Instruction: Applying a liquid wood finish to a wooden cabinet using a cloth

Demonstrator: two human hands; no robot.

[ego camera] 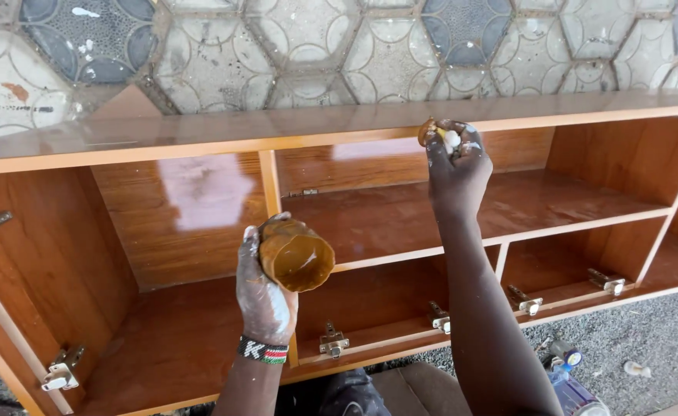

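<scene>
- Brown-stained rag or pad [440, 137] is being pinched in the right hand [456, 171] and pressed against the front edge of the cabinet's top board [200, 137], above the middle compartment.
- Lying up and to the right of the left hand [264, 296], the pad is sitting well apart from it; the right hand is the one on it, its fingers closed around it.
- Running left to right across the view, the board's edge is giving the long axis along which the pad is resting.
- Gripping a cut-open brown container [296, 256], the left hand is holding it low and tilted, its mouth facing the camera, in front of the upright divider [269, 185].
- Wearing a beaded wristband [262, 350], that left arm is coming up from below.
- Metal hinges [333, 341] are sitting along the lower frame of the glossy wooden cabinet [400, 219], lying on its back over gravel [647, 339].
</scene>
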